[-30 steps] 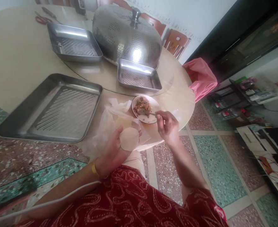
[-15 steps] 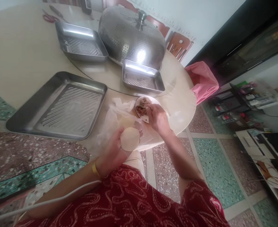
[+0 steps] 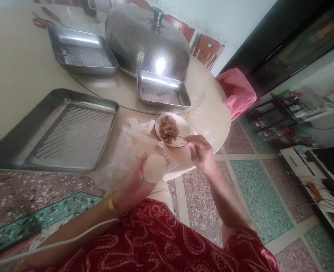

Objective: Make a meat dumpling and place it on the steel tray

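Bright daylight, glare on steel dome cover, warped blurry edges

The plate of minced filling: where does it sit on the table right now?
In the head view the plate of minced filling sits near the table's front edge, just before the small steel tray, beside the right hand.

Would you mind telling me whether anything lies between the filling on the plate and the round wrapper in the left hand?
Nothing visible blocks it. The filling sits on the plate, the right hand holds a utensil at the plate's near edge, and the wrapper lies open on the left hand, with only the crumpled plastic bag and spare wrappers beside it.
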`<state>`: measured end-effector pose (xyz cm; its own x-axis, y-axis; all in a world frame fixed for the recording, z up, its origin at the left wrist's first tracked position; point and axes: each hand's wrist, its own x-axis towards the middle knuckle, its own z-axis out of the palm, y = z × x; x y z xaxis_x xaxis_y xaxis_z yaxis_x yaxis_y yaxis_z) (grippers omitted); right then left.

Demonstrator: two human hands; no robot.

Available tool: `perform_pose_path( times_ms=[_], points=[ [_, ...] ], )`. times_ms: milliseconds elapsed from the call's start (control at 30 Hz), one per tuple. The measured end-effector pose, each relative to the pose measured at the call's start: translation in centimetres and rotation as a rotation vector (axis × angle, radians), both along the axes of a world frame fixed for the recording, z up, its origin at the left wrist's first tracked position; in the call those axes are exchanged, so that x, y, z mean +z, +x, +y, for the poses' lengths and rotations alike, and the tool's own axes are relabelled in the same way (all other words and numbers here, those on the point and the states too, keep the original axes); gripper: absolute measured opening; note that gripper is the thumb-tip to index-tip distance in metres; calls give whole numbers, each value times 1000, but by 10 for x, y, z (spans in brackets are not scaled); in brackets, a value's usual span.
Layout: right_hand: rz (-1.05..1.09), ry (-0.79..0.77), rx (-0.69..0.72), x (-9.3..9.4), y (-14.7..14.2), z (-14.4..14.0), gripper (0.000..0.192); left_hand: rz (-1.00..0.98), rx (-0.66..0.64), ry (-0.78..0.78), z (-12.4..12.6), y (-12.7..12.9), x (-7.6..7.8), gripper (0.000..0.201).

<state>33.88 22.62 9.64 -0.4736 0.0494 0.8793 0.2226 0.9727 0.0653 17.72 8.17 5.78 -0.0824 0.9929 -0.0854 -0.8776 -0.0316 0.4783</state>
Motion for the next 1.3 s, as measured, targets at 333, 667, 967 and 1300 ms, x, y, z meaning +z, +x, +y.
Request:
perform_pose_path(
  times_ms=[333, 667, 967, 1300],
  points=[
    [-98, -70, 60, -3, -3, 14, 19, 41, 11, 7, 0, 1, 0, 45],
    [-326, 15, 141, 10, 9, 13, 39, 33, -8, -53, 3, 5, 3, 45],
    [-97, -141, -22, 10, 38, 18, 14, 27, -1, -49, 6, 5, 1, 44],
    [49, -293, -60, -13, 21, 9, 20, 50, 0, -47, 4, 8, 3, 42]
  ],
)
